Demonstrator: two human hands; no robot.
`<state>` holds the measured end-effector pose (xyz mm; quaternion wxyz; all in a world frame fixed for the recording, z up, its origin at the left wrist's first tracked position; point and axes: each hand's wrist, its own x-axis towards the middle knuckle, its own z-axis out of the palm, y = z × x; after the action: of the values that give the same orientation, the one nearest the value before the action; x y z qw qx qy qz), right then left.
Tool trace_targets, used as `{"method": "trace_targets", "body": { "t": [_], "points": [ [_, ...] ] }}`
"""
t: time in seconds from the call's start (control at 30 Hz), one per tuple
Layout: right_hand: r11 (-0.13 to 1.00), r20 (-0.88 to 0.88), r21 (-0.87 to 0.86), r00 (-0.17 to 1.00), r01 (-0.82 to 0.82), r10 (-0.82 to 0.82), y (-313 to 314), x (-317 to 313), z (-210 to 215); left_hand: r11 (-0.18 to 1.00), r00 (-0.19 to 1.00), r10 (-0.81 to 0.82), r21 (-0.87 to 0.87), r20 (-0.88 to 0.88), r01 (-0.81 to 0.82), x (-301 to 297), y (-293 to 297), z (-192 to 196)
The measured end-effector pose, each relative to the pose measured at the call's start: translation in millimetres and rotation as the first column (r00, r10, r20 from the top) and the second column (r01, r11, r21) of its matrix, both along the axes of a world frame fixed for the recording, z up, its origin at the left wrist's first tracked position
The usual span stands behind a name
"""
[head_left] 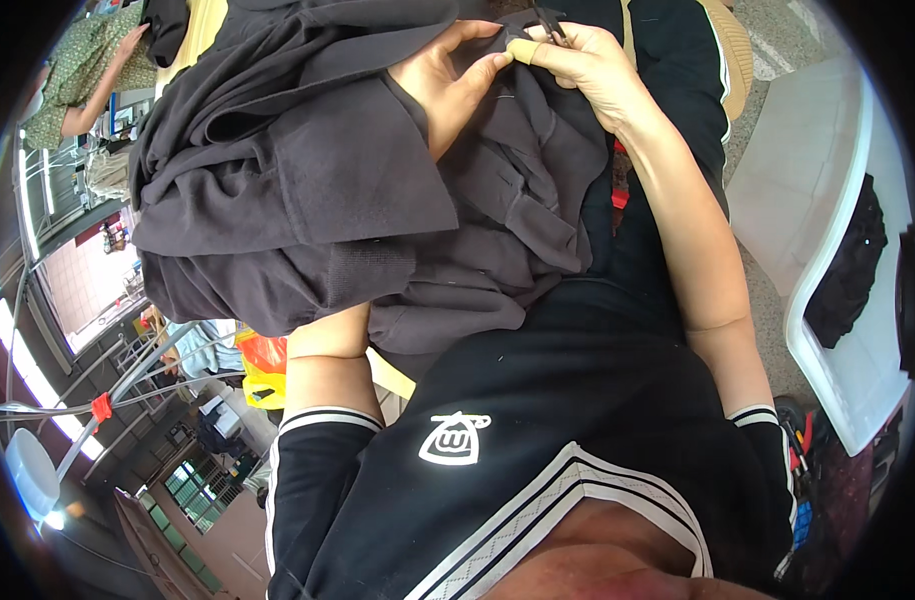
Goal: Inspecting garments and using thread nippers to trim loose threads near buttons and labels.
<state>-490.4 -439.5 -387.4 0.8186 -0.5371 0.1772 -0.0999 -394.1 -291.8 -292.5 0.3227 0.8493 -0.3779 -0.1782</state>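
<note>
A dark grey garment point(347, 170) with a ribbed band lies bunched over my lap and left forearm. My left hand point(442, 80) comes out from under its folds and pinches the cloth edge between thumb and forefinger. Close against it, my right hand point(582, 75) is closed, its thumb tip, in a yellowish cover point(522, 50), meeting the left fingertips at the cloth. Dark small scissors point(549, 22) stick up from the right hand's curled fingers; their lower part is hidden. Small light thread bits show on the garment.
To the right stands a white plastic bin point(847, 400) with dark cloth point(849, 270) in it. Yellow and red bags point(264, 365) are at the left, near a metal stand point(142, 375). At the far upper left another person's arm point(97, 95) reaches toward dark cloth.
</note>
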Motion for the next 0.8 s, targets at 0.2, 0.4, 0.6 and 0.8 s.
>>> {"method": "trace_targets", "body": {
  "t": [0.2, 0.4, 0.6, 0.8],
  "points": [
    [0.997, 0.165, 0.044, 0.985, -0.06, 0.052, -3, -8, -7, 1.0, 0.982, -0.029, -0.013, -0.187, 0.027, 1, 6, 4],
    [0.995, 0.231, 0.062, 0.971, -0.073, 0.057, -1, -22, 2, 0.955, 0.978, -0.152, -0.235, 0.144, 0.183, 2, 12, -3],
    [0.991, 0.284, 0.045, 0.952, -0.128, 0.11, -1, -30, 10, 0.874, 0.893, -0.297, -0.28, 0.338, 0.397, 9, 14, 1],
    [0.97, 0.19, -0.244, 0.981, 0.018, 0.029, -3, -33, 32, 0.342, 0.876, -0.302, -0.815, 0.376, 0.468, 23, -8, -48]
  ]
}}
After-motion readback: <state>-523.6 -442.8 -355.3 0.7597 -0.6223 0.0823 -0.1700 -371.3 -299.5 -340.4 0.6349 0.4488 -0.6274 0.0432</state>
